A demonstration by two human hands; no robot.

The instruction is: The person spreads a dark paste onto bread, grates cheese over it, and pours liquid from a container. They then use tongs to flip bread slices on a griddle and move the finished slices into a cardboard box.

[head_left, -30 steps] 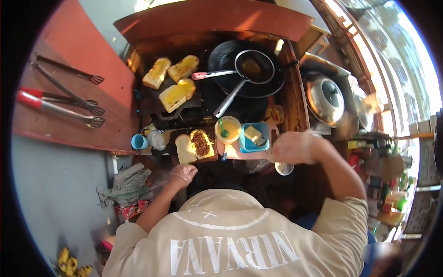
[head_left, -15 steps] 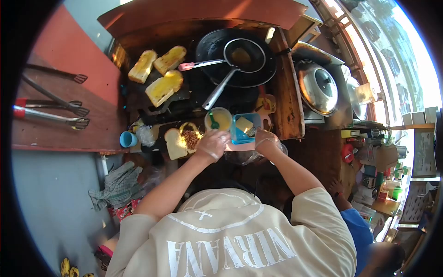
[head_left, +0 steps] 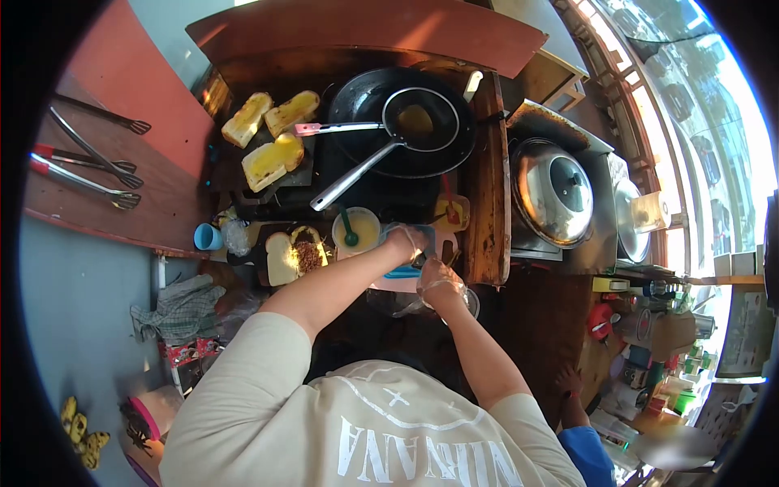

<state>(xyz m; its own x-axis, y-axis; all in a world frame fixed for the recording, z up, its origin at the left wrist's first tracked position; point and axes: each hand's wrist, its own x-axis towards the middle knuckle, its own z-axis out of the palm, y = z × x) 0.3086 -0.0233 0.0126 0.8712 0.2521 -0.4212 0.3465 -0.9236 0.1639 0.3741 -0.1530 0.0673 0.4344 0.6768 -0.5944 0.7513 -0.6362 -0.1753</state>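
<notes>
My left hand (head_left: 404, 244), in a clear plastic glove, reaches over the blue container (head_left: 402, 273) with its fingers curled; what they hold is hidden. Close beside it, my gloved right hand (head_left: 441, 284) is closed at the container's right side. A small greyish piece shows between the hands, too hidden to name. Left of them stands a tub of pale yellow spread (head_left: 367, 230) with a green spoon (head_left: 350, 237) in it. Farther left, a bread slice (head_left: 282, 260) lies against another slice with brown shredded topping (head_left: 308, 256).
Behind the hands, a black wok (head_left: 357, 101) holds a strainer (head_left: 422, 146), with red-tipped tongs (head_left: 341, 128) across it. Toasted bread (head_left: 272, 162) lies to its left. A lidded steel pot (head_left: 552, 195) stands right. A blue cup (head_left: 208, 237) sits left. Another person's arm (head_left: 572, 406) shows lower right.
My left hand has left the spread tub and moved right, over the blue container. My right hand has shifted left and nearer to me. The camera view has also shifted.
</notes>
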